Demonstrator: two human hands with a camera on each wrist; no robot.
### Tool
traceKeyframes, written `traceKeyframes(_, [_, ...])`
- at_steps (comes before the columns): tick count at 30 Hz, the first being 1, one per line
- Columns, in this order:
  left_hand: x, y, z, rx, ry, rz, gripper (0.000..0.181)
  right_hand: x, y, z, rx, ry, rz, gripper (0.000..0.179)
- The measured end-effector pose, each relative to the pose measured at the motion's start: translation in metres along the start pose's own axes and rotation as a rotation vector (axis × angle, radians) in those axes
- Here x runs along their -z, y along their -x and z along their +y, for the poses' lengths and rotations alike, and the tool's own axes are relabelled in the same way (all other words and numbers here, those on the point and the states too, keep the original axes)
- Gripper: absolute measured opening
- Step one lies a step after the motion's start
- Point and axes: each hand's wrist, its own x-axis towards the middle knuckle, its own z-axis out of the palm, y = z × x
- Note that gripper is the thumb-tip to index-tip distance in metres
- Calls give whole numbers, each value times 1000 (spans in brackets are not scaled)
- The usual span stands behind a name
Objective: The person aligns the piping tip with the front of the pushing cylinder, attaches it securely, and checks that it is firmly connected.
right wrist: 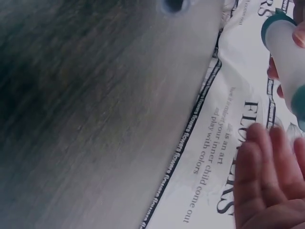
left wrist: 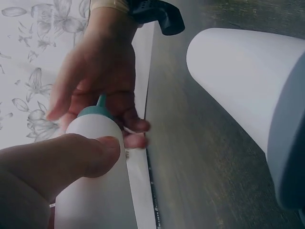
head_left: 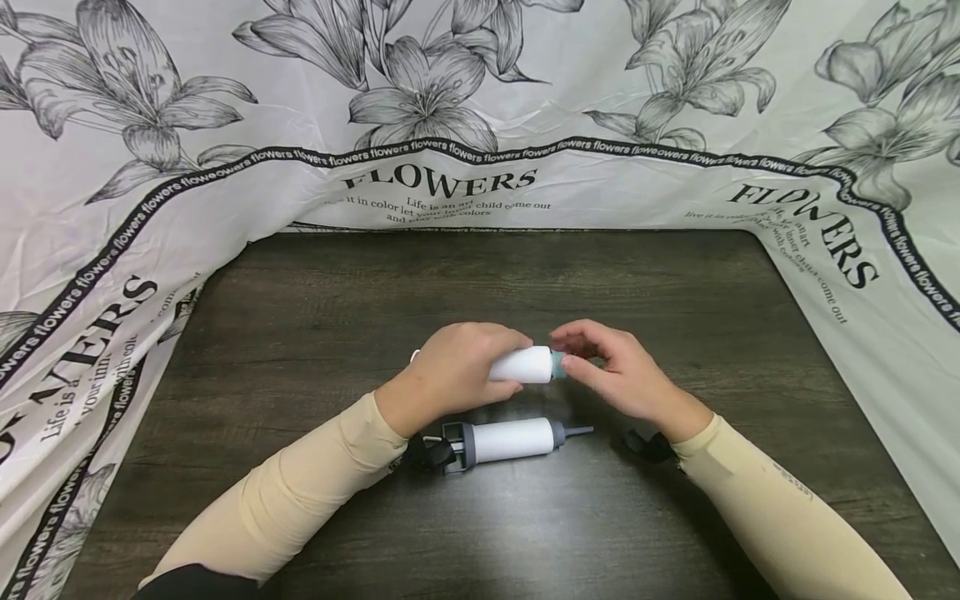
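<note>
My left hand grips a white tube above the table, and its thumb presses along the side in the left wrist view. A teal cap with a short pointed nozzle tops the tube. My right hand is around the nozzle end with fingers loosely bent. In the right wrist view, its fingers are relaxed and apart from the tube. A second white tube with grey ends and a thin grey nozzle lies nearer me, below the left hand.
The dark wood-grain table extends around both hands. A white cloth with flower prints and lettering hangs along its back and sides. Black wrist mounts sit at both wrists, the left one close to the grey-ended tube.
</note>
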Motion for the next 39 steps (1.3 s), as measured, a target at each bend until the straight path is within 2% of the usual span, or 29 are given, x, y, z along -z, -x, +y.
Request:
traceKeyframes(4, [1,0,-1,13,-8,-5,45,-1,0,0,88,-95,27,45])
traceKeyframes(7, [1,0,-1,18,-7,-5,44,-3,-1,1,140,-105,23,44])
traceKeyframes(11, [1,0,-1,16,1,-7,43,-4,-1,0,171,-86,27,41])
traceKeyframes(21, [1,-1,1,2,8,-2,43,-2,1,-1,101,-42,16,35])
traceKeyframes(25, [1,-1,2,0,10,-6,45,-2,0,1,74,-55,-17,31])
traceKeyframes(33, [0,-2,3,-3,22,-11,45,0,-2,-1,-40,-53,-91,20])
traceKeyframes(39, [0,-1,3,3,24,-11,44,0,-2,-3,-78,21,-64,23])
